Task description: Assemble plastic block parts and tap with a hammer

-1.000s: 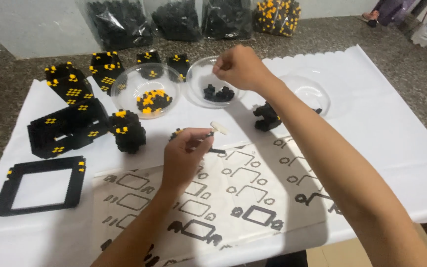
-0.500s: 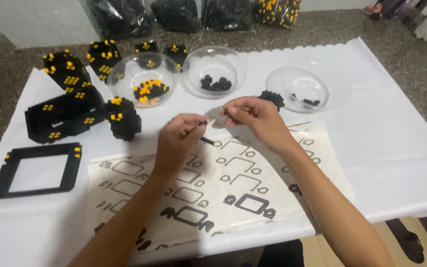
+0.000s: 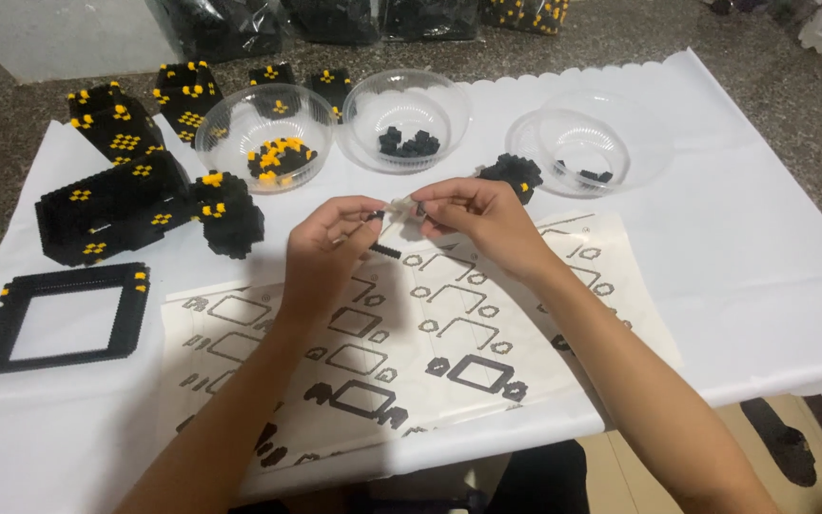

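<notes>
Item: small-block assembly, mid-join step; both hands raised over printed instruction sheet (image 3: 449, 324), fingertips meeting

L hand (image 3: 327, 249): fingers pinched nearly closed on thin black brick strip (image 3: 384, 251), strip jutting toward the other hand, just above sheet; R hand (image 3: 473, 217): thumb + forefinger closed on tiny dark piece (image 3: 420, 208), a pale bit between the hands too small to id; the two pieces near, whether touching can't tell

Step judged: fitting one small piece onto the strip; next move prob. calls for stud alignment + light, straight press, firm pinch as parts are tiny and slippery

Nearby: 3 clear plastic bowls, thin, glossy; left bowl (image 3: 224, 133) w/ yellow + black bits; mid bowl (image 3: 365, 105) w/ black bits; right bowl (image 3: 544, 133) nearly bare, few black bits; black knobbly cluster (image 3: 514, 175) beside R hand; black-yellow studded blocks (image 3: 107, 214) at left, rough pixel-like surface; flat square black frame (image 3: 59, 317); white scallop-edged cloth (image 3: 734, 257) over speckled stone top (image 3: 773, 86)
</notes>
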